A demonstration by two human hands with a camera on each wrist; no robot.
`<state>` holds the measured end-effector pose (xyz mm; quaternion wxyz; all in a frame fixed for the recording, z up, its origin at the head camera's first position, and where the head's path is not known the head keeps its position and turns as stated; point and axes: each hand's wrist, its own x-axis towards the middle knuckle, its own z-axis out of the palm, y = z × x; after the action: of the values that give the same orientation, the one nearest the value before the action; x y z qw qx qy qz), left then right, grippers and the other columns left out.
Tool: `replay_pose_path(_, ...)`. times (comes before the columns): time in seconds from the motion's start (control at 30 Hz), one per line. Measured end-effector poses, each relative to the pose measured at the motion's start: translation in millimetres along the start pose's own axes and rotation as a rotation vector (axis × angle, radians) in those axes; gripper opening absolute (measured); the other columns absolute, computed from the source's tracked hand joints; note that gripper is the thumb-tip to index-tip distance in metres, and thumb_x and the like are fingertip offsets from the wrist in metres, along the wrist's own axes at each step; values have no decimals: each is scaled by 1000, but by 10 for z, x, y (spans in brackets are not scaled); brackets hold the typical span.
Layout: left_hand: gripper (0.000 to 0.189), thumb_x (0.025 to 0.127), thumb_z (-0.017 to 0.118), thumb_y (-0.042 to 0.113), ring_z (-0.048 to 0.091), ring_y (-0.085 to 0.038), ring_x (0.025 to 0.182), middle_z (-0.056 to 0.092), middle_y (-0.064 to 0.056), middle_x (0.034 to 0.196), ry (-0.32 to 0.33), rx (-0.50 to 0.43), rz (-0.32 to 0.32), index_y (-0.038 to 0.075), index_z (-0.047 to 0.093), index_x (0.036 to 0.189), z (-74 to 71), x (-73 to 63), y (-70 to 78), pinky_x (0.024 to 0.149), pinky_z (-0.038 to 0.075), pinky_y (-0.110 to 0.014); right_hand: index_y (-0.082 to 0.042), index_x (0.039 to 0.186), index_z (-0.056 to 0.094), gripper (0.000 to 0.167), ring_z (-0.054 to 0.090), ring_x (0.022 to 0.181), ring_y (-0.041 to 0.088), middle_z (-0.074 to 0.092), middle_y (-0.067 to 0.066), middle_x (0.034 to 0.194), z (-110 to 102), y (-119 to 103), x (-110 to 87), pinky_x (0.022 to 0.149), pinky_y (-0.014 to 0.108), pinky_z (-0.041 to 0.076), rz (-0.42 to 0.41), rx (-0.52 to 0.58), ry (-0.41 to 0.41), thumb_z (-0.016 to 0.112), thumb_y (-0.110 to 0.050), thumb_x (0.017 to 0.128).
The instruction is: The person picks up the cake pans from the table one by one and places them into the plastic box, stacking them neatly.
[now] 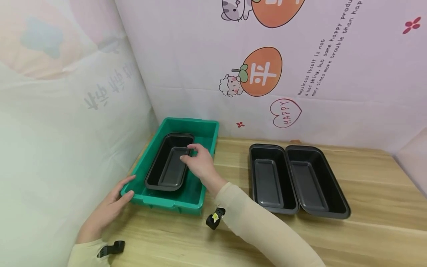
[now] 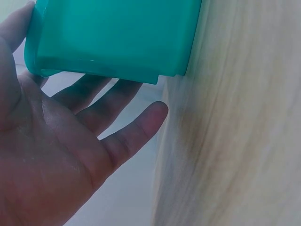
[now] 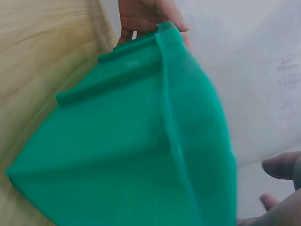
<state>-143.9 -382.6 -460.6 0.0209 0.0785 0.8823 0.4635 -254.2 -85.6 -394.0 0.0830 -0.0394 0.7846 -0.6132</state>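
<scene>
A black loaf pan [image 1: 173,165] lies lengthwise inside a green plastic bin [image 1: 166,202]. My left hand [image 1: 108,205] holds the bin's near left corner, thumb at the front and fingers along the left side; its little finger sticks out free in the left wrist view. Over the pan's right rim hovers my right hand [image 1: 201,165], with thumb and forefinger parted and nothing between them. In the right wrist view its fingers [image 3: 280,165] show at the right edge, beyond the green bin wall [image 3: 103,141]. The pan is hidden in both wrist views.
Two more black loaf pans, a left one [image 1: 268,181] and a right one [image 1: 310,181], stand side by side on the wooden table [image 1: 377,185]. A printed cloth wall [image 1: 200,55] rises behind, and a pale cloth [image 1: 66,148] hangs close along the left.
</scene>
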Motion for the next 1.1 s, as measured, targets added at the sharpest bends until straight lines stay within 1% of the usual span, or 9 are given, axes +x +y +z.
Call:
replay_pose_path(0.13, 55, 106, 46, 23, 7, -52, 142, 11, -22, 160, -4, 1, 8, 22, 23, 157, -8, -2, -14, 102, 14, -75, -16, 126, 60, 35, 56, 110, 22, 53, 4, 133, -181, -20, -17, 86, 41, 51, -43, 126, 40, 69, -20, 93)
replay_pose_path(0.27, 55, 106, 46, 22, 7, -53, 141, 11, -23, 160, -3, -7, 7, 21, 23, 157, -8, -5, -23, 102, 14, -75, -10, 126, 58, 33, 63, 102, 28, 56, 8, 126, -420, -50, -59, 88, 40, 52, -55, 237, 56, 67, -16, 94)
replay_pose_path(0.33, 55, 106, 46, 23, 7, -53, 141, 11, -23, 160, -1, -5, 2, 21, 23, 157, -12, -12, -25, 102, 13, -76, -8, 127, 57, 33, 63, 102, 34, 54, 10, 127, -542, -57, -83, 90, 40, 52, -53, 295, 52, 66, -14, 95)
replay_pose_path(0.43, 55, 106, 46, 24, 7, -54, 141, 11, -22, 160, -1, 3, -2, 22, 23, 157, -14, -14, -19, 102, 13, -76, -6, 128, 55, 34, 62, 108, 39, 51, 9, 130, -720, -46, -138, 97, 40, 48, -55, 345, 43, 64, -12, 96)
replay_pose_path(0.6, 56, 106, 46, 23, 6, -53, 141, 11, -22, 160, -4, 1, -4, 23, 23, 157, -3, -8, -7, 101, 15, -76, -6, 129, 55, 35, 65, 105, 33, 50, 6, 134, -968, 33, -254, 102, 39, 44, -58, 347, 54, 63, -13, 95)
replay_pose_path(0.67, 56, 106, 46, 22, 6, -53, 141, 11, -22, 160, -6, -6, -6, 22, 22, 157, 2, -10, -5, 101, 15, -76, -6, 129, 55, 35, 66, 103, 30, 50, 7, 134, -1043, 88, -296, 100, 38, 46, -61, 339, 66, 63, -12, 95)
replay_pose_path(0.8, 55, 106, 45, 21, 5, -51, 142, 10, -21, 160, -7, -17, -6, 22, 22, 157, -1, -16, -9, 101, 14, -76, -5, 129, 55, 35, 66, 101, 30, 49, 8, 133, -1152, 198, -343, 95, 36, 49, -65, 332, 82, 63, -10, 96)
replay_pose_path(0.97, 55, 106, 45, 20, 6, -50, 141, 11, -22, 160, -4, -16, -1, 22, 22, 157, -1, -12, -27, 101, 14, -76, -2, 129, 54, 34, 59, 110, 30, 49, 10, 133, -1234, 272, -392, 90, 37, 53, -45, 362, 82, 62, -6, 96)
replay_pose_path(1.1, 55, 107, 44, 20, 6, -49, 141, 11, -22, 160, -9, -15, 4, 21, 22, 157, 14, 3, -31, 102, 15, -75, 0, 129, 53, 35, 53, 115, 28, 48, 12, 132, -1320, 311, -483, 89, 38, 53, -51, 393, 62, 62, -6, 95)
